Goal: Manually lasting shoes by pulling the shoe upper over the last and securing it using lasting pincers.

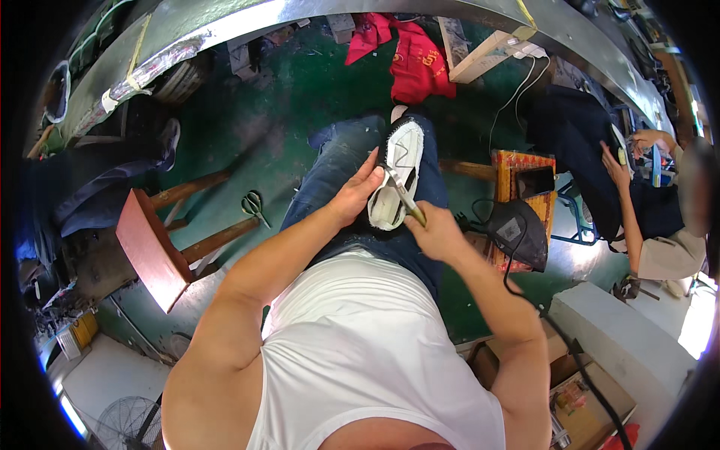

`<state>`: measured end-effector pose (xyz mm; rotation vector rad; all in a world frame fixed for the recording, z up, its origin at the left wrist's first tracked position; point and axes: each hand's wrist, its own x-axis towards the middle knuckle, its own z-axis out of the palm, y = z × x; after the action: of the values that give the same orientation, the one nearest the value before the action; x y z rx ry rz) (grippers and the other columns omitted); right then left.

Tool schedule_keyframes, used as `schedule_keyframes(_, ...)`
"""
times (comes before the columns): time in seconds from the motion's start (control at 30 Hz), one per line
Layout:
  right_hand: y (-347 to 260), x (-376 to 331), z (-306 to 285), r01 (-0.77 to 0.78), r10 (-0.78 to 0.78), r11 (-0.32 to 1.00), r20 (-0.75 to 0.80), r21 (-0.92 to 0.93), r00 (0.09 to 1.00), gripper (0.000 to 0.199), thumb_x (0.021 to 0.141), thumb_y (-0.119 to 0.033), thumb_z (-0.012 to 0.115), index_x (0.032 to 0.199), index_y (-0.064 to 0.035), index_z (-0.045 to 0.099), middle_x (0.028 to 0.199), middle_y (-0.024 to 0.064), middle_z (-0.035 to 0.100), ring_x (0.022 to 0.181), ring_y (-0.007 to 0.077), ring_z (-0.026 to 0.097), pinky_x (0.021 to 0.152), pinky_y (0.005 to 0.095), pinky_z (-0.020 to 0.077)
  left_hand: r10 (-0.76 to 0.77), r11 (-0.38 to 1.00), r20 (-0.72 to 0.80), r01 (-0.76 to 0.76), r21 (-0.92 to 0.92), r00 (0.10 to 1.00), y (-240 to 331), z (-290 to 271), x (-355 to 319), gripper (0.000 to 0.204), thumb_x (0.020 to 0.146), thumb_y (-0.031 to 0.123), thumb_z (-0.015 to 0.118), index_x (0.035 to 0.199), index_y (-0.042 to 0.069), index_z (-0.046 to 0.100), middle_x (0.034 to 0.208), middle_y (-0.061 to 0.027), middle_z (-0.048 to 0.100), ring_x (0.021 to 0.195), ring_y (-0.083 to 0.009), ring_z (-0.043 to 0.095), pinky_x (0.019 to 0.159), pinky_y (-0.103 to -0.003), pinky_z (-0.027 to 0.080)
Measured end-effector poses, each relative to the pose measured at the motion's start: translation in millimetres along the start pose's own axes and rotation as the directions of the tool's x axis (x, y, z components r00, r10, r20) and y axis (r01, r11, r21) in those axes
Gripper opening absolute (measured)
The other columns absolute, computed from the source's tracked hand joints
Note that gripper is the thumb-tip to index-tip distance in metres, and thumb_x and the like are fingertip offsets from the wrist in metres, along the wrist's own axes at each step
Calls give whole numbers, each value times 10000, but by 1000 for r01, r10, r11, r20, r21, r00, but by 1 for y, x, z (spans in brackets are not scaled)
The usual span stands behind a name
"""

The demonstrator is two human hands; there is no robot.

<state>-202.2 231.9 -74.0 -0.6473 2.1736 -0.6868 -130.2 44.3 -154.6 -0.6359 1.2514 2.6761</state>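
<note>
Scissors (258, 213) lie beside a wooden stool (152, 251), left of the white shoe (383, 206).

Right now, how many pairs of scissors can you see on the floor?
1. The scissors lie on the green floor, left of the person's legs, near the reddish-brown stool. Others may be hidden.

Mid-frame, the shoe (406, 146) lies over the lap (326, 161), left hand (358, 193) on its left, right hand (436, 232) at its lower right, the tool (406, 198) across it. Left of the lap, scissors (253, 205) lie on the floor (262, 120), right of the stool (152, 251). Upper centre, the cloth (421, 64) is just below the bench (255, 18). Fan (129, 418) lower left; box (596, 381) lower right.
</note>
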Motion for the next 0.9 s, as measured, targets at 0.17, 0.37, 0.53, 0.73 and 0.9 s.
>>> schedule_keyframes(0.17, 11, -3, 8, -144, 128, 952, 78, 269, 989, 269, 912, -238, 615, 1028, 5, 616, 842, 199, 662, 808, 335, 663, 748, 406, 505, 4, 984, -57, 6, 176, 998, -2, 1, 13, 739, 984, 306, 595, 1566, 131, 174, 1456, -89, 441, 1286, -152, 430, 1073, -279, 354)
schedule_keyframes(0.37, 12, 7, -34, 260, -331, 904, -170, -341, 928, 186, 931, -159, 564, 975, 16, 610, 831, 190, 668, 790, 338, 659, 736, 394, 506, 148, 918, -183, -66, 391, 972, -14, 10, 15, 703, 961, 272, 614, 1545, 117, 254, 1431, -158, 473, 1290, -204, 460, 1061, -302, 373)
schedule_keyframes(0.53, -17, 34, -72, -170, 134, 979, 263, 115, 955, 194, 934, -171, 597, 932, 22, 592, 786, 134, 650, 692, 219, 641, 656, 339, 502, 218, 720, -264, 28, 694, 940, -7, 17, 9, 695, 946, 258, 608, 1536, 116, 270, 1409, -248, 479, 1300, -298, 484, 1070, -335, 372)
schedule_keyframes(0.73, 27, 35, -13, -285, 133, 682, 269, 673, 954, 176, 974, -191, 572, 976, -17, 592, 782, 38, 616, 662, 97, 588, 509, 223, 411, 458, 559, -83, -214, 801, 885, 2, 19, 9, 610, 964, 212, 537, 1527, 181, 302, 1434, -283, 425, 1243, -411, 525, 1038, -378, 432)
schedule_keyframes(0.9, 53, 44, -44, -528, 15, 368, 563, 765, 826, 219, 966, -170, 580, 1082, 16, 567, 895, 80, 631, 728, 139, 648, 419, 163, 401, 446, 306, 41, -196, 932, 894, 12, 29, 2, 535, 969, 171, 479, 1487, 245, 367, 1391, -343, 425, 1126, -479, 566, 928, -465, 510)
